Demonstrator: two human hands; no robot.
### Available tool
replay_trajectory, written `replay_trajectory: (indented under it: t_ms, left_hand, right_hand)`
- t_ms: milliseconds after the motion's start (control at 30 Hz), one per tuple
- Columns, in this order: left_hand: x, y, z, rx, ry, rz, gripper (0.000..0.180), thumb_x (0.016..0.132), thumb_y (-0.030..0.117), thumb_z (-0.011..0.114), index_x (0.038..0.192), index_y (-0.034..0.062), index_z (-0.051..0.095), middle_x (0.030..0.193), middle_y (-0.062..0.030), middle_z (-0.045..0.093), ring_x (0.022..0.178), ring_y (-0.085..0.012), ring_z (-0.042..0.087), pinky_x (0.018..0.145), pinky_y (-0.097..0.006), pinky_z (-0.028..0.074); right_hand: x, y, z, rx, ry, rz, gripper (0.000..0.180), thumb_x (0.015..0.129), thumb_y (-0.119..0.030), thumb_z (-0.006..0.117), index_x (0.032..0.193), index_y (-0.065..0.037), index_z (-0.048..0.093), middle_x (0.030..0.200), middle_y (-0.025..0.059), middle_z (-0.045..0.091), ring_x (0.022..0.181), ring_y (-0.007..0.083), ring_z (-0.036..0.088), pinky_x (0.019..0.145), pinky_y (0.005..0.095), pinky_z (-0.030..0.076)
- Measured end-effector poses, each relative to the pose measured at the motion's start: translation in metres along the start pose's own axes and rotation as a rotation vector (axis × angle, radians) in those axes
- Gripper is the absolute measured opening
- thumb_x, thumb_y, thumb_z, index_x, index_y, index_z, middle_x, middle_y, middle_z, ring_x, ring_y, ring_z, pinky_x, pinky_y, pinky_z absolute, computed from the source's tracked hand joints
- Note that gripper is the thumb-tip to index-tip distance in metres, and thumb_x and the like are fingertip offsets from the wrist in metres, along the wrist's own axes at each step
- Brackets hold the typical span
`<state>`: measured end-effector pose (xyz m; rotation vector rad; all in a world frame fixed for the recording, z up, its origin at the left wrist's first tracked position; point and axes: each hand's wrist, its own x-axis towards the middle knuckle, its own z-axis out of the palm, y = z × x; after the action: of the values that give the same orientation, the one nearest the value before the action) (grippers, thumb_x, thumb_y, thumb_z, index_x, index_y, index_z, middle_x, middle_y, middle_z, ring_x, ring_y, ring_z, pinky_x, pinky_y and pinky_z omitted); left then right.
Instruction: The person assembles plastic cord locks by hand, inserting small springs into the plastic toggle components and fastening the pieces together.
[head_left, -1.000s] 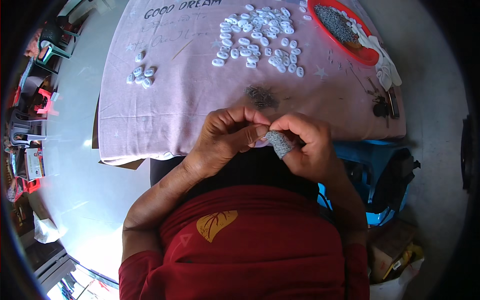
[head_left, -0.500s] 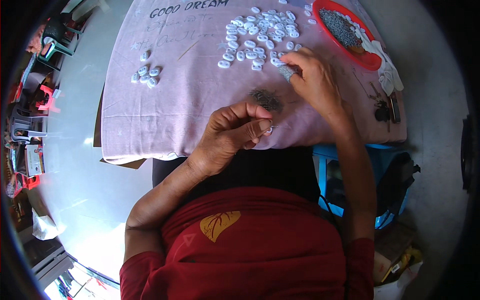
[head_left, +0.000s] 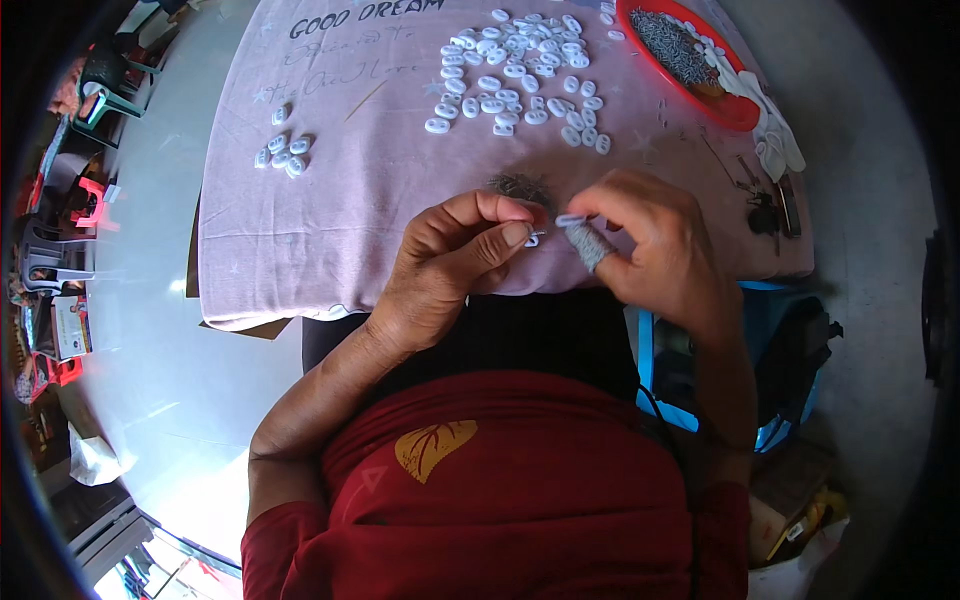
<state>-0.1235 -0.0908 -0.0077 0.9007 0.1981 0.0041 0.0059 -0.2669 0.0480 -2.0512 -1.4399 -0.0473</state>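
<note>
Between the thumb and fingers of my left hand is a small white piece with a thin metal pin at its tip; the fingers hide most of it. Just to the right, my right hand pinches a white oval plastic piece. Its thumb is wrapped in a grey covering. The two held pieces are close but apart. Behind my left fingertips lies a dark heap of thin metal pins. Farther back spreads a large cluster of white oval pieces, each with holes.
A smaller group of white ovals lies at the left of the pink tablecloth, near a thin stick. At the far right are a red tray of grey metal pins, white gloves and a dark bunch of keys.
My right hand has come back from the near edge of the oval cluster toward my left hand, bringing a white oval piece. My left hand has shifted slightly, still pinching its piece.
</note>
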Motion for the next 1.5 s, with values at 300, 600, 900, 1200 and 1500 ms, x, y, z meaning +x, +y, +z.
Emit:
replay_trajectory:
  t_ms: [300,600,900,1200,1500]
  left_hand:
    - [-0.006,0.002,0.003,0.058,-0.027,0.035,0.013,0.095,0.010,0.063,0.106,0.0038,0.065,0.096,0.0027,0.065,0.079,-0.0019,0.053,0.071,-0.018,0.043]
    - [-0.006,0.004,0.007,0.209,-0.060,0.148,0.010,0.093,0.009,0.064,0.102,0.0070,0.066,0.101,0.0005,0.066,0.084,-0.0045,0.058,0.076,-0.018,0.048]
    - [-0.005,0.002,0.007,0.014,-0.107,0.036,0.015,0.094,0.010,0.064,0.107,0.0029,0.066,0.094,0.0019,0.064,0.081,-0.0036,0.055,0.073,-0.019,0.045]
    - [-0.006,0.001,0.003,-0.043,-0.095,-0.004,0.017,0.095,0.014,0.063,0.109,0.0043,0.064,0.097,-0.0002,0.066,0.086,-0.0056,0.060,0.075,-0.019,0.048]
    - [-0.008,0.008,0.006,0.135,-0.002,0.039,0.012,0.095,0.011,0.062,0.105,0.0043,0.064,0.089,0.0009,0.066,0.075,-0.0028,0.057,0.066,-0.017,0.045]
  right_hand:
    - [-0.002,-0.019,0.003,0.359,-0.059,0.197,0.028,0.069,0.009,0.063,0.095,0.000,0.064,0.087,0.0133,0.066,0.073,0.0260,0.067,0.063,0.0325,0.054]
    - [-0.009,-0.017,0.007,0.254,0.018,0.131,0.033,0.070,0.010,0.062,0.101,0.000,0.066,0.088,0.0102,0.067,0.071,0.0156,0.066,0.061,0.0264,0.052]
    - [-0.021,-0.012,0.018,0.754,0.060,0.258,0.029,0.081,0.008,0.062,0.109,0.002,0.066,0.096,0.0061,0.068,0.085,0.0093,0.063,0.073,0.0221,0.051]
    - [-0.027,-0.018,0.033,0.843,0.123,0.334,0.031,0.083,0.009,0.061,0.114,0.005,0.061,0.099,0.0087,0.067,0.086,0.0096,0.063,0.077,0.0232,0.050]
    - [-0.034,-0.018,0.023,0.830,0.146,0.369,0.025,0.081,0.012,0.057,0.104,0.006,0.063,0.096,0.0053,0.064,0.087,0.0060,0.059,0.076,0.0206,0.047]
